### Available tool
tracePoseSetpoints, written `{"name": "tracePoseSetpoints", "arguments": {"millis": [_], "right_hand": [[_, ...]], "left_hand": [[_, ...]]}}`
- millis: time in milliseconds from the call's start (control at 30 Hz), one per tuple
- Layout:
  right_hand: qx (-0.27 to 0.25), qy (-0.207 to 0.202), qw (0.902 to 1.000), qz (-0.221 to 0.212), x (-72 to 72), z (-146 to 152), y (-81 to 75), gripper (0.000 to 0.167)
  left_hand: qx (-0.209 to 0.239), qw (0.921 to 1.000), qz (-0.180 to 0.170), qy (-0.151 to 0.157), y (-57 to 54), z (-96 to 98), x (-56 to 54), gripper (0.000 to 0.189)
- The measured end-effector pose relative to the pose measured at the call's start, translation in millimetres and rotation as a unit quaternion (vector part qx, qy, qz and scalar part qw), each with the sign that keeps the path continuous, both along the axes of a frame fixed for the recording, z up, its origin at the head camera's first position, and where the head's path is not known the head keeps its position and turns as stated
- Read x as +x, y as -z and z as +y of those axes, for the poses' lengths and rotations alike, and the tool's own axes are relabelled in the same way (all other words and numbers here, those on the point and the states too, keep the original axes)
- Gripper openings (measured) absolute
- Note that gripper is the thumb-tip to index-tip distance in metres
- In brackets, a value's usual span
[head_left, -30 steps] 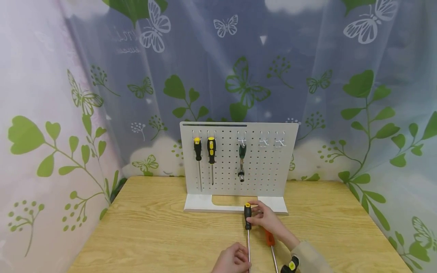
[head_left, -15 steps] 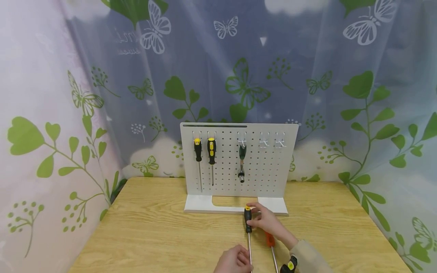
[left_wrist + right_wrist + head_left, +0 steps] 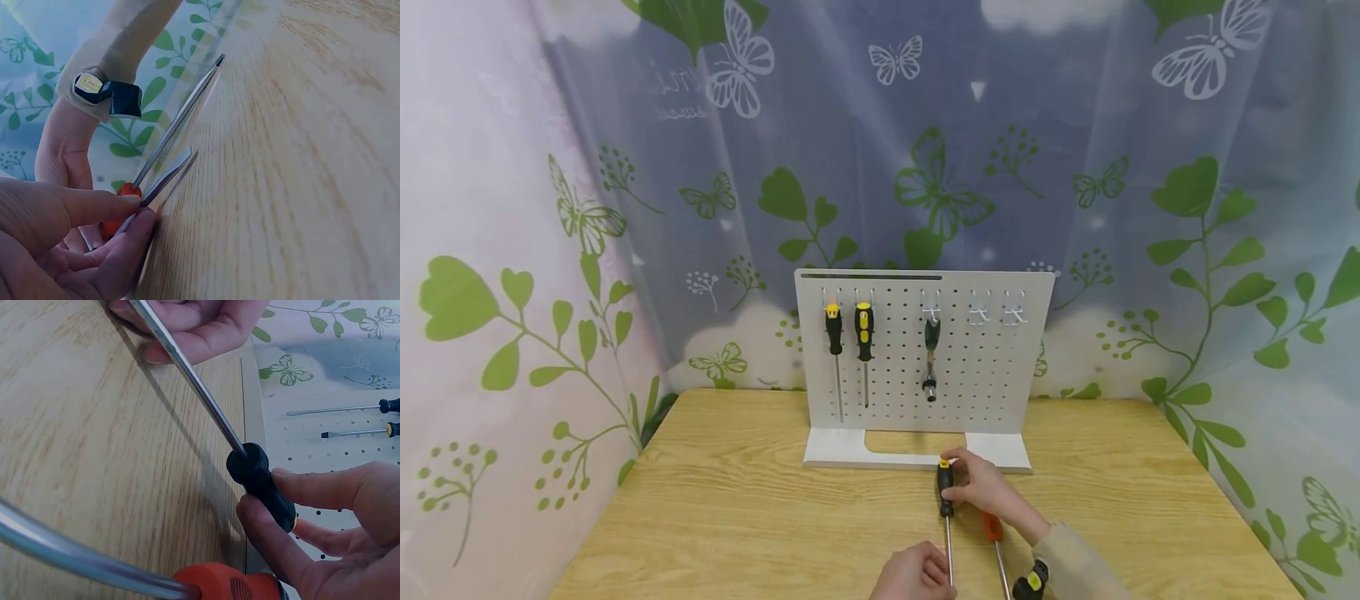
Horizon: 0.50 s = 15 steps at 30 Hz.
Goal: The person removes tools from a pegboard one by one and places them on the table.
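A long flat-tip screwdriver with a black handle [image 3: 945, 493] and yellow end lies between my two hands, its handle toward the pegboard. My right hand [image 3: 988, 487] pinches that handle between thumb and fingers, as the handle [image 3: 269, 490] in the right wrist view also shows. Down by the frame's bottom edge, my left hand [image 3: 912, 572] pinches the shaft near the tip. In the left wrist view the flat blade [image 3: 172, 170] sticks out past the left thumb and finger, just above the wood. An orange-handled screwdriver [image 3: 993, 528] lies beside it, below my right forearm.
A white pegboard [image 3: 898, 412] stands on the wooden table [image 3: 737, 500]. From it hang two yellow-and-black screwdrivers [image 3: 864, 332] and a dark green-handled tool [image 3: 932, 335] with a metal end. Two hooks [image 3: 1015, 314] on its right bear nothing. Patterned curtains surround the table.
Both hands hold the same screwdriver throughout. It has shifted slightly toward the near edge with my right hand, while my left hand has moved a little to the right.
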State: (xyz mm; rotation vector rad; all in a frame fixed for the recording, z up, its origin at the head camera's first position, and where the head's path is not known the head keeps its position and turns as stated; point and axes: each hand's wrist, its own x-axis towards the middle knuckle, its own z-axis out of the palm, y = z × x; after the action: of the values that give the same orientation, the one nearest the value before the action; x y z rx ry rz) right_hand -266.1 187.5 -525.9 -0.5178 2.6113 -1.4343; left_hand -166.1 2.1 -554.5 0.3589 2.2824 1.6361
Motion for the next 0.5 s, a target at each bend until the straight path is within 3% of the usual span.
{"name": "tracePoseSetpoints", "arguments": {"millis": [500], "right_hand": [[0.104,0.051,0.9932,0.015,-0.5,-9.9,-2.2,0.052]], "left_hand": [[-0.036,0.9993,-0.007,-0.009,-4.1,3.6,-1.7,0.011]]}}
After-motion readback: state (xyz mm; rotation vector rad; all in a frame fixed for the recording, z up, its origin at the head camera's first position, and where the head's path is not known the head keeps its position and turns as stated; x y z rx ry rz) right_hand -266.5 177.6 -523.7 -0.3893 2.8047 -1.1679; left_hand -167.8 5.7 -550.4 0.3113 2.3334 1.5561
